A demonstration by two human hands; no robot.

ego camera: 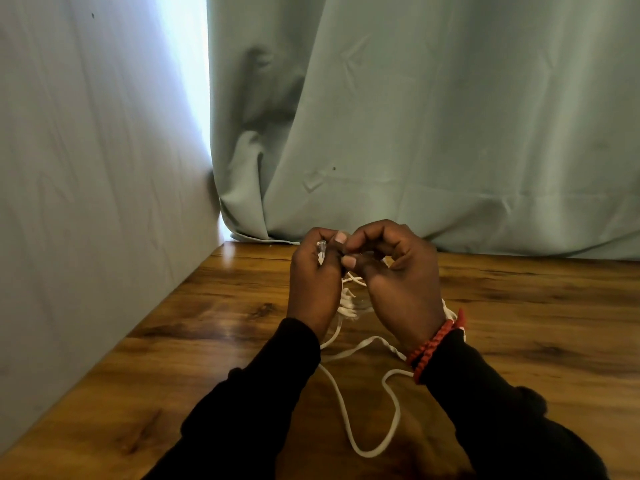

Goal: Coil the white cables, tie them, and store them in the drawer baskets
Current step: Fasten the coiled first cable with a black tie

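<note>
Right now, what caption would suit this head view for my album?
Both hands, left and right, pinch a white cable above a wooden table, loops trailing loose.

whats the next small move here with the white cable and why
Probably draw another loop of the white cable up into the bundle. Both the left hand and right hand pinch cable between them above the wooden table, yet a long slack run lies uncoiled toward the person, so it seems too early to tie.

cable [360,424] on table [554,323]; curtain [415,133] behind; wall [86,168] left
</note>
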